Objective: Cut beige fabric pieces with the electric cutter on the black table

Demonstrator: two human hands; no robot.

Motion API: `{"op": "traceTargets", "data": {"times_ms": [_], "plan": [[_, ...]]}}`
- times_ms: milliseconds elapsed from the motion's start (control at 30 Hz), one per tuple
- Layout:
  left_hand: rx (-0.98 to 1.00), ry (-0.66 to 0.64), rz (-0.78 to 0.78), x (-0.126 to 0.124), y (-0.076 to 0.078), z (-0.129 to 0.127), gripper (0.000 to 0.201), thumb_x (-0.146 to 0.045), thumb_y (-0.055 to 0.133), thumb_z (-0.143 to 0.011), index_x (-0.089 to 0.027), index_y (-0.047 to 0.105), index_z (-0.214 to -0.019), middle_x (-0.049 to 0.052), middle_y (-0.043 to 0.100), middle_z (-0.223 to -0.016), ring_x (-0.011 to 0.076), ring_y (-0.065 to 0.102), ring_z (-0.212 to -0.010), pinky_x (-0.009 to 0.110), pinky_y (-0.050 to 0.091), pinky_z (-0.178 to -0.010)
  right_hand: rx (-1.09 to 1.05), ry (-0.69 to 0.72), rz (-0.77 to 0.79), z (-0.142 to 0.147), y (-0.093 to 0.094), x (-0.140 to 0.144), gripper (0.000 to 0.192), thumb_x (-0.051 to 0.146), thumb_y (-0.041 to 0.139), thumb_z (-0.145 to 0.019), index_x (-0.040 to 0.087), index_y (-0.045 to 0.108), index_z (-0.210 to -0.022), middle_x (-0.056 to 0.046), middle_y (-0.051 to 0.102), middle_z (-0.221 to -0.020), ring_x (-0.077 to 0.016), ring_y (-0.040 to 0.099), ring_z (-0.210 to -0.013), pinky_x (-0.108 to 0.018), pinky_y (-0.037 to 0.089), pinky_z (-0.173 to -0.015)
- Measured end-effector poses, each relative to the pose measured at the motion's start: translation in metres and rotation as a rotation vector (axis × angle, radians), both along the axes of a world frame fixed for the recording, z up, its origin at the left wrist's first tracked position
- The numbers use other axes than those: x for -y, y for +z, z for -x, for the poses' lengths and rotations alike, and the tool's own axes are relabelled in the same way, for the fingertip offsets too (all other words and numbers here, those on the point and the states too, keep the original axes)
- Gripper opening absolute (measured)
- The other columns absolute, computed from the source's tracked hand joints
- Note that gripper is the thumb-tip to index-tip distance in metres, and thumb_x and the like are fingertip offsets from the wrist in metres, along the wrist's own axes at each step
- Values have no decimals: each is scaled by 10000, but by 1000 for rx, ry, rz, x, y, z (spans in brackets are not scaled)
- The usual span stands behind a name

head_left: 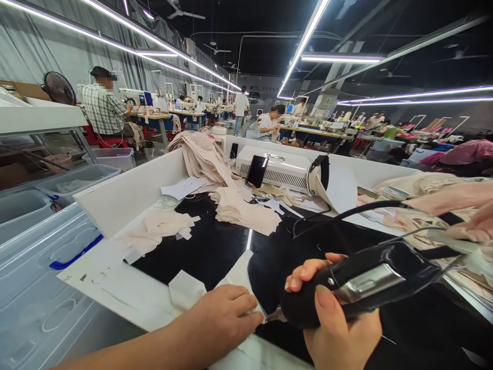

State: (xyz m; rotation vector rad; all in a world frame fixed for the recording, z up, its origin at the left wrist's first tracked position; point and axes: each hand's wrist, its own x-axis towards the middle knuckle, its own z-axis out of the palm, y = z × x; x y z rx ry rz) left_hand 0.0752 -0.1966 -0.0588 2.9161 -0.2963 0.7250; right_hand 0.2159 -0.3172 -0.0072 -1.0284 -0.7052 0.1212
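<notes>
- The right hand (335, 318) wraps around a black corded cutting tool (362, 282), its tip low on the worktop (103, 288).
- The left hand (223, 313) presses flat, fingers together, on a white fabric piece (241, 272) just beside the tip.
- Beige fabric stacks (246, 208) lie farther back.

A dim factory hall with bright ceiling light strips (304, 38), grey curtained wall (34, 51) and rows of sewing tables (311, 131).

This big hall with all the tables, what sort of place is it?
Most likely a garment factory. Stacks of cut beige fabric pieces lie on the work table, rows of sewing stations with seated workers fill the hall, and the right hand holds a corded handheld tool.
</notes>
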Motion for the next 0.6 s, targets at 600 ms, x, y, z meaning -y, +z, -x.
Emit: {"op": "traceTargets", "data": {"times_ms": [600], "plan": [[49,73,66,1,-8,3,182,-87,600,-981,-199,699,-1085,116,618,-1149,243,599,-1080,365,545,-1002,-78,-33,-54,-1,15,-17,344,313,812,-814,252,625,-1097,35,666,-743,-143,627,-599,-309,581,-573]]}}
